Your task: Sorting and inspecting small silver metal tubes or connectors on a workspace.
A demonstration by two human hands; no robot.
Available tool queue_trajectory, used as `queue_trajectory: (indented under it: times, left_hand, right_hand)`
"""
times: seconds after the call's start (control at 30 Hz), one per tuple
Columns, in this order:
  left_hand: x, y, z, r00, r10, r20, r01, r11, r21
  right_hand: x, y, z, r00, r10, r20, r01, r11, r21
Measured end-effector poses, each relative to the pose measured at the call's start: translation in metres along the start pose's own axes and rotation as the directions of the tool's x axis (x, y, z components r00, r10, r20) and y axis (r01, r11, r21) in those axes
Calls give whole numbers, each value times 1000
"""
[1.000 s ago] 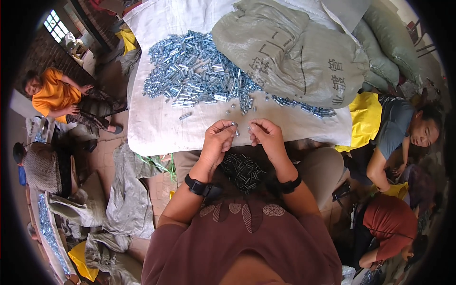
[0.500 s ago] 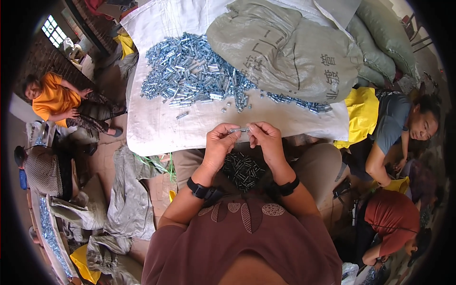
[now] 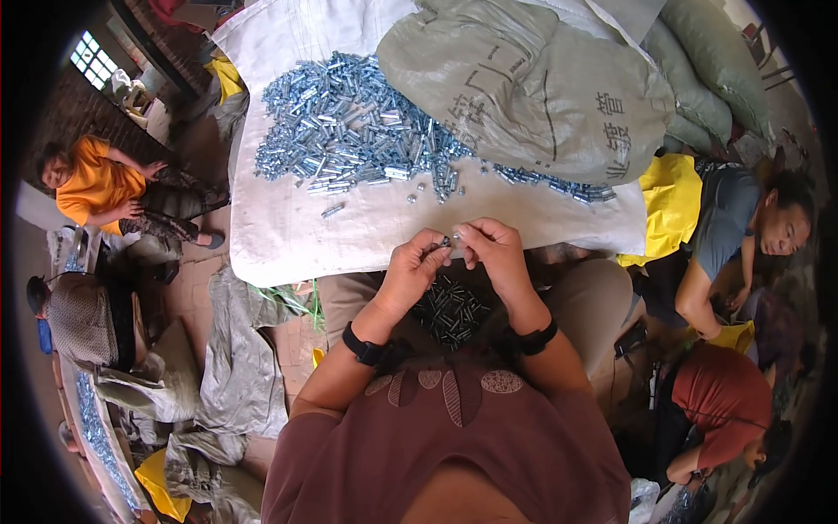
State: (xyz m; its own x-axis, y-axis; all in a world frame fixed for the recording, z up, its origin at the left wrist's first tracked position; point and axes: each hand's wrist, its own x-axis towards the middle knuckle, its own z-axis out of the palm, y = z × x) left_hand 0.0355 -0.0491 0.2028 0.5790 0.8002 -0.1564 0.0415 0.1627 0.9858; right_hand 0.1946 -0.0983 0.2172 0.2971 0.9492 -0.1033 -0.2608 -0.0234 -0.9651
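Close to the near edge of the white-covered table, my left hand [image 3: 417, 269] is closed in a pinch around a small metal tube [image 3: 446, 241], whose end shows at the fingertips. My right hand [image 3: 491, 251] is just beside it, thumb and finger pressed together on a tiny piece too small to name. A narrow gap separates the fingertips of the two hands. Ahead of them lies a heap of shiny bluish metal tubes [image 3: 349, 127], with a few loose ones nearer me. Below my hands, between my knees, sits a pile of darker metal tubes [image 3: 449, 313].
A grey-green woven sack [image 3: 532, 96] lies over the right side of the heap. Full sacks [image 3: 711, 65] are stacked at the far right, above yellow cloth [image 3: 668, 205]. People sit on both sides, one in an orange shirt [image 3: 96, 183]. Empty sacks [image 3: 240, 349] cover floor at left.
My hands have drawn slightly apart; a metal tube spanned both sets of fingertips before, and now a gap shows between them. The left hand has tilted, turning its piece.
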Motion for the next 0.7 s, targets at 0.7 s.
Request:
queue_trajectory:
  times: [0.7]
  left_hand:
    - [7,-19,7,980,196,-24,-195,980,28]
  right_hand:
    - [-8,16,10,845,-514,147,447,527,-723]
